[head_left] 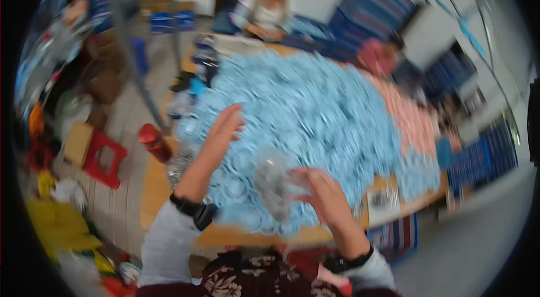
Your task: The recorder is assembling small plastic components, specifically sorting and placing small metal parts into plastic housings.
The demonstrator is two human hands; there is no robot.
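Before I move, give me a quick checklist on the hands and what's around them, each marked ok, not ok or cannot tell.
1. Left hand unloaded: ok, nothing shows in it over the blue pile.
2. Right hand has a firm grip on the clear bag: cannot tell; its fingers are right beside it, but blurred.
3. Bag contents sharp enough to identify: not ok, only greyish shapes show.
4. Red bottle away from both hands: ok, it is at the table's left edge.
5. Hands of the person in the reddish top clear of the pile: cannot tell.
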